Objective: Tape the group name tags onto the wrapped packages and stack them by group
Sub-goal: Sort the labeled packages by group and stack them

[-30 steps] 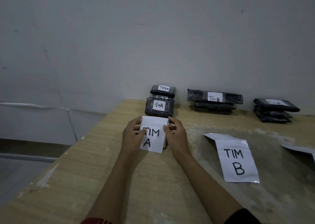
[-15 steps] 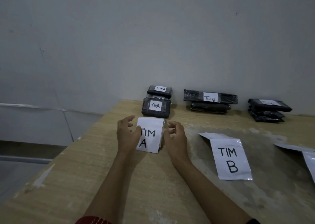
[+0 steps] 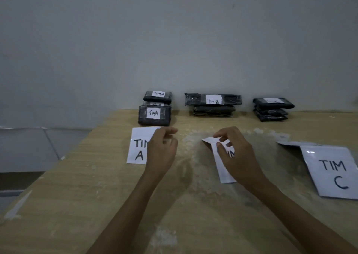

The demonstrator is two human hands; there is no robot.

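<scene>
Packages (image 3: 213,102) sat tagged in three stacks, work seemingly near done; right hand (image 3: 237,154) pinched a sign (image 3: 222,171), left hand (image 3: 161,151) loose, holding nothing.

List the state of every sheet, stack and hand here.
TIM A sheet, lying flat.
left hand, loosely curled over TIM A sheet, holding nothing.
TIM B sheet, top edge lifted.
right hand, pinching its top edge.
TIM C sheet, lying flat.
TIM A stack, tagged.
TIM B stack, tagged.
TIM C stack, tagged.
</scene>
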